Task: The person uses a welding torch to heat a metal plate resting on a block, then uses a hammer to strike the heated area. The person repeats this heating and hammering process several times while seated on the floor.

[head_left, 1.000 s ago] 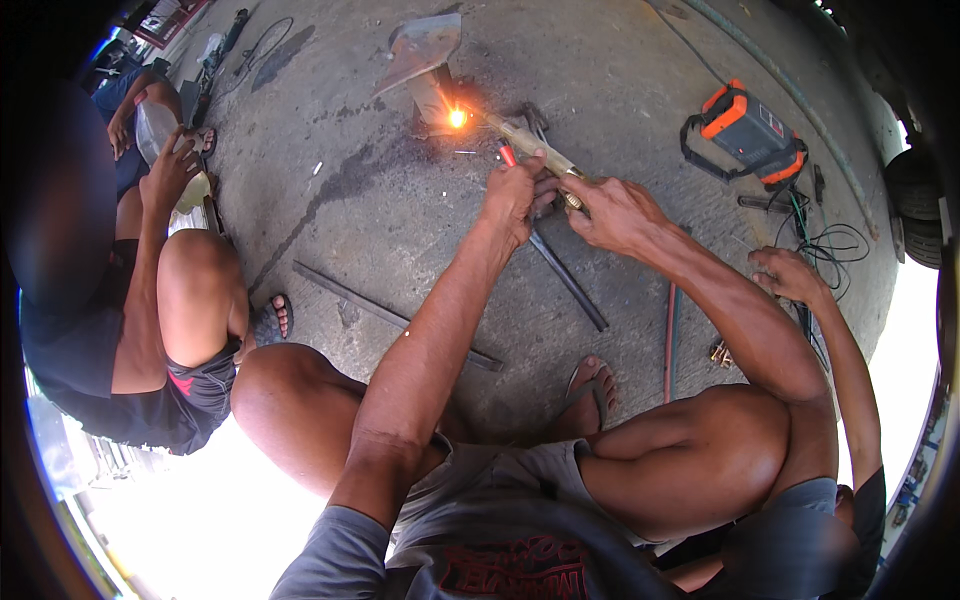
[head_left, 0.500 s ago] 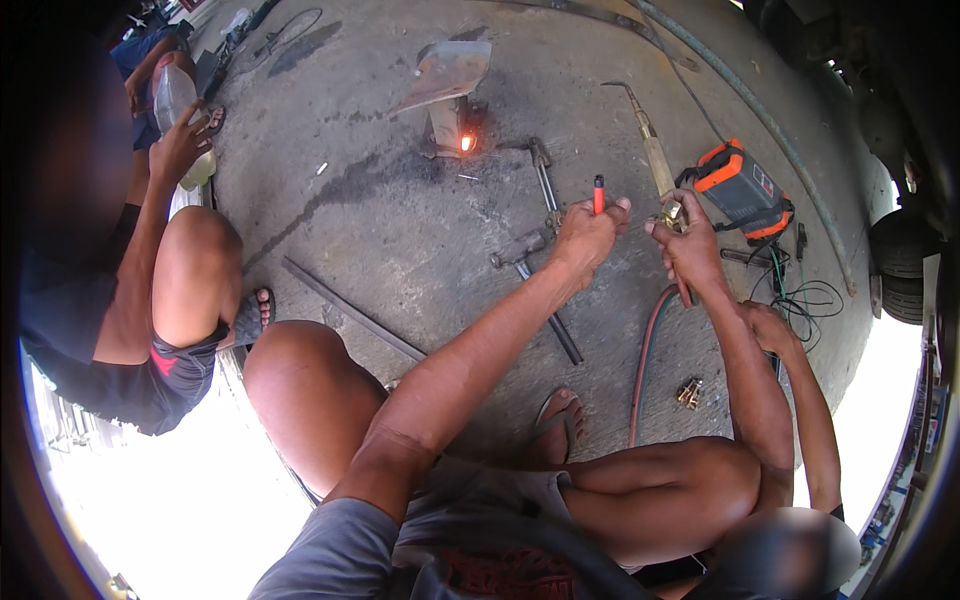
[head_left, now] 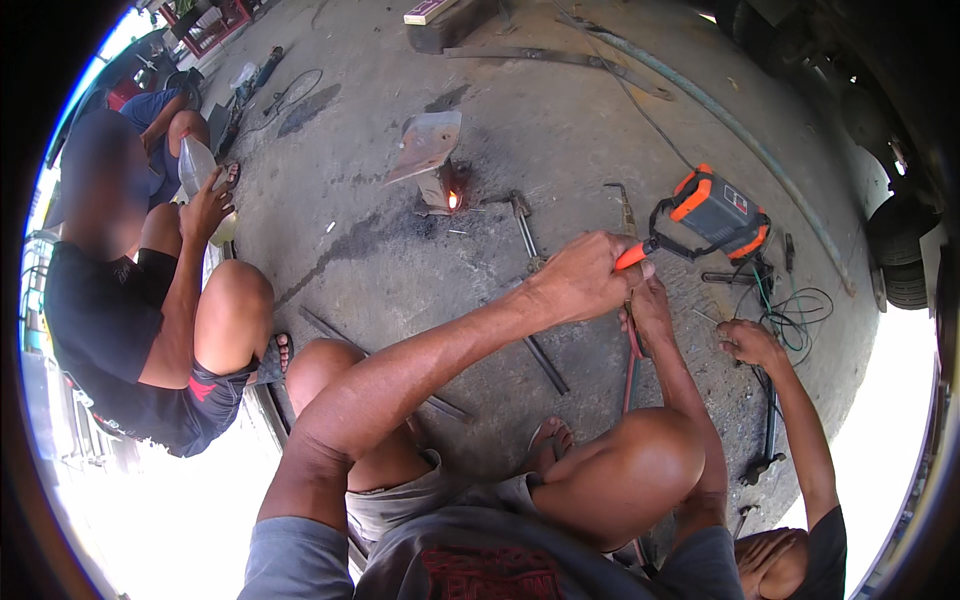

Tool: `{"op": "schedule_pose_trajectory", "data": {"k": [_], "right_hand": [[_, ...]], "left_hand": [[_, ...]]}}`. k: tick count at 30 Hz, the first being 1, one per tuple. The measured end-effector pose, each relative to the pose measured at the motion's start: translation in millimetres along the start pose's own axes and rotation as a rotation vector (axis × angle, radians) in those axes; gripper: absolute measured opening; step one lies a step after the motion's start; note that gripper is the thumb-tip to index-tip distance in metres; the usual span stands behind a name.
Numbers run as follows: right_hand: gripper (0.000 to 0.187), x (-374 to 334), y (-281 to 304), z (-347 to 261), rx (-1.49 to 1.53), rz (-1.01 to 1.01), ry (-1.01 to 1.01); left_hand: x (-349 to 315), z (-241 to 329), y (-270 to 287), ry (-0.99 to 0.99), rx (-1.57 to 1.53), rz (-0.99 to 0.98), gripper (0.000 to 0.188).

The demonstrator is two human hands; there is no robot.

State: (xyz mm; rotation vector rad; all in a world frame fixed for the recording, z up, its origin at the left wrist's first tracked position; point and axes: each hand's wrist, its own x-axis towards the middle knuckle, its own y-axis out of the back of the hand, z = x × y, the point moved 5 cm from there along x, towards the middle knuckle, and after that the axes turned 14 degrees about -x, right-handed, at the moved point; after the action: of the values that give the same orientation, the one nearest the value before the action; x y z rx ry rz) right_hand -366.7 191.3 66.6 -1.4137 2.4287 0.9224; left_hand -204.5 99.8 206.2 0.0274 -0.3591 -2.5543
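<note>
An orange-red lighter (head_left: 632,256) with a dark top sits in my closed left hand (head_left: 585,277), which reaches across in front of the torch. My right hand (head_left: 651,312) grips the handle of a brass gas torch (head_left: 628,212), partly hidden behind the left hand. The torch's thin bent tip points away from me, and no flame shows at it. A red hose (head_left: 629,385) runs down from the torch. Farther off, a small orange glow (head_left: 453,200) burns at the base of an upright metal piece (head_left: 432,187) topped by a tilted plate (head_left: 430,142).
An orange-and-black machine (head_left: 725,212) stands on the concrete at right, near tangled green cables (head_left: 800,320). Bars and a clamp-like tool (head_left: 524,222) lie ahead. A person at left holds a plastic bottle (head_left: 196,165); another person's hand (head_left: 750,341) reaches in from the right.
My left hand has moved right with the lighter, over the torch handle. The torch and right hand sit farther left in view. The co-worker's hand at right now shows clear of my forearm.
</note>
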Motion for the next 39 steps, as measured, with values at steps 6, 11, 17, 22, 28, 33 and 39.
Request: {"op": "schedule_pose_trajectory", "data": {"k": [6, 11, 17, 22, 28, 33, 39], "right_hand": [[0.039, 4.1, -16.8, 8.4, 0.024, 0.017, -0.002], [0.031, 15.4, 13.0, -5.4, -0.006, -0.03, 0.031], [0.036, -25.0, 88.7, 1.2, 0.377, -0.161, -0.024], [0.034, -59.5, 131.3, 53.6, 0.338, -0.178, -0.134], [0.038, -61.9, 164.4, 138.3, 0.262, -0.243, -0.321], [0.05, -41.6, 183.4, 53.0, -0.692, -0.134, -0.238], [0.08, 9.8, 241.6, 151.1, -1.223, 0.315, 0.011]], "left_hand": [[-54.5, -0.9, 25.3, 0.091, 0.146, -0.258, 0.04], [-78.9, -40.9, 24.1, 0.261, 0.307, -0.278, 0.036], [-91.5, -33.4, 17.3, 0.212, 0.373, -0.438, 0.048], [-92.3, -20.1, 3.2, 0.08, 0.511, -0.475, 0.056], [-104.8, -43.0, -16.2, -0.105, 0.832, -0.53, 0.051], [-121.0, -47.2, -10.5, -0.075, 0.892, -0.569, 0.048], [-113.7, -42.6, -18.4, -0.051, 0.854, -0.595, 0.045]]}}
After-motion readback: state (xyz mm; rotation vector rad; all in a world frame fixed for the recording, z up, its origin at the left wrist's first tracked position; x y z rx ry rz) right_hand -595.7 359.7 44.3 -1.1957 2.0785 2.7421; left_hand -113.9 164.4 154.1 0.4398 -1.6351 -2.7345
